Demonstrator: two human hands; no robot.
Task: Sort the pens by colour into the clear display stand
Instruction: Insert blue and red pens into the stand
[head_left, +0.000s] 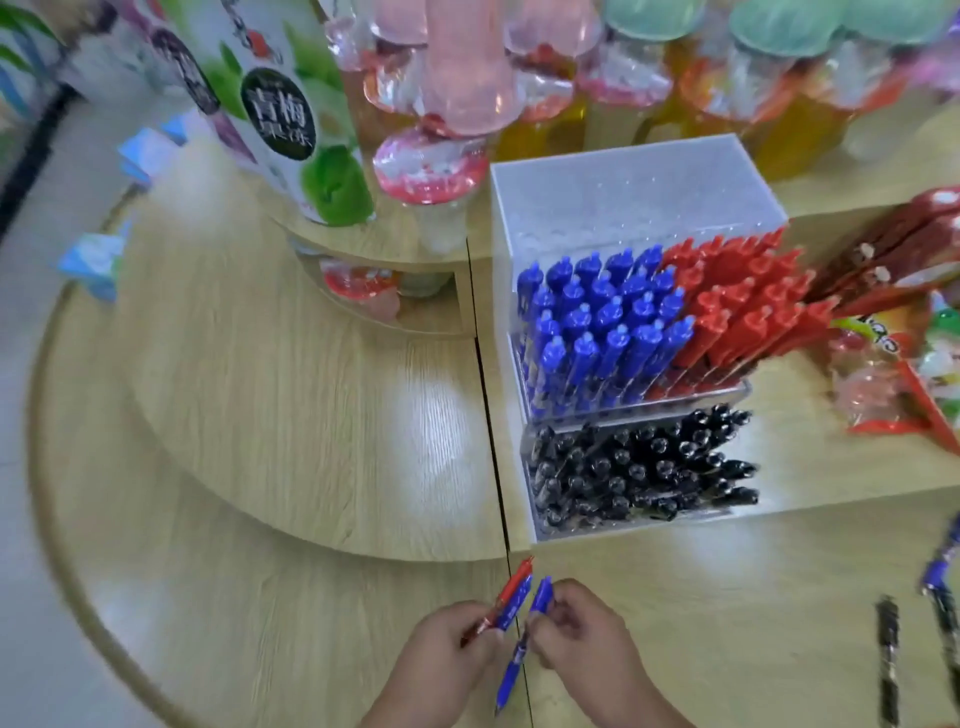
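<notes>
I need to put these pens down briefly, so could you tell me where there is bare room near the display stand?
Bare wood lies left of the display stand, on the rounded tier below the green-and-white carton, and on the lower counter before the black pens. The right is crowded: snack packets, loose pens.

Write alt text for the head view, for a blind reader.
The left hand holds a red pen and a blue pen, the right hand a second blue pen, before a clear display stand. Inside, blue pens, red pens and black pens stand grouped.
</notes>
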